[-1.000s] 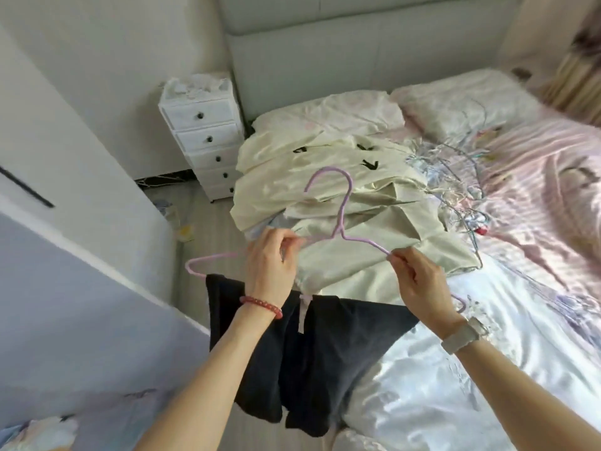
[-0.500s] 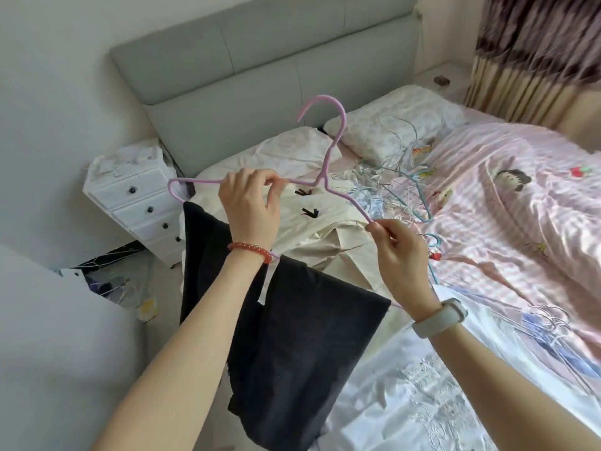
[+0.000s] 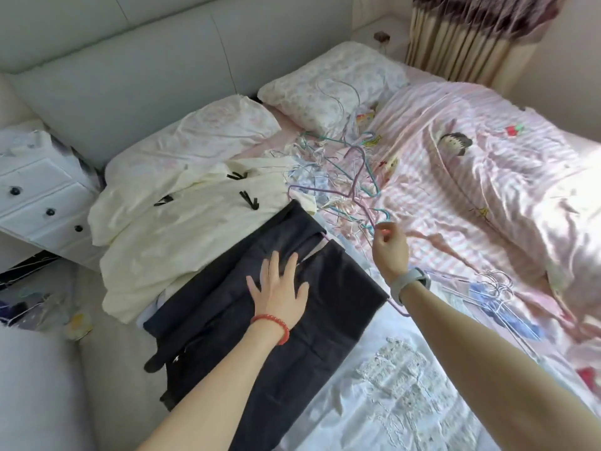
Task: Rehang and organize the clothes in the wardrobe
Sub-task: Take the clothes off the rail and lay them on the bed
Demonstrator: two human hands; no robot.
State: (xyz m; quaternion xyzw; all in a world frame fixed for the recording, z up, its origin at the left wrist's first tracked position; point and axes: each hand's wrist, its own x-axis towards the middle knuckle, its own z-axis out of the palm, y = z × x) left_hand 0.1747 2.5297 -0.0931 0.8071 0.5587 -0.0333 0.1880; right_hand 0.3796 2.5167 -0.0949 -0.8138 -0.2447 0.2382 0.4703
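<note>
- The black trousers (image 3: 266, 304) lie flat on the bed (image 3: 439, 402), threaded over the bar of a lilac hanger (image 3: 354, 200); part of the bar pokes out past the trouser edge below the right wrist.
- The left hand (image 3: 279, 288) rests palm-down on the trousers, fingers straight and spread, gripping nothing; the cloth sits directly under the fingertips.
- The right hand (image 3: 388, 245) has its thumb and forefinger curled together at the hanger's wire, just beyond the trousers' far edge. It looks like a pinch on the hanger, though the wires there tangle together, so this is a judgement.
- Beyond the right fingers lies a heap of loose hangers (image 3: 338, 164); left of the left fingers lies a cream coat (image 3: 182, 229).
- Step in hand, as I judge it: smoothing the trousers on their hanger before they go to the wardrobe, which is out of view.
- Next move likely calls for freeing the lilac hanger's hook from the heap, lifting by the hook, and keeping the trousers balanced on the bar so they do not slide off.
</note>
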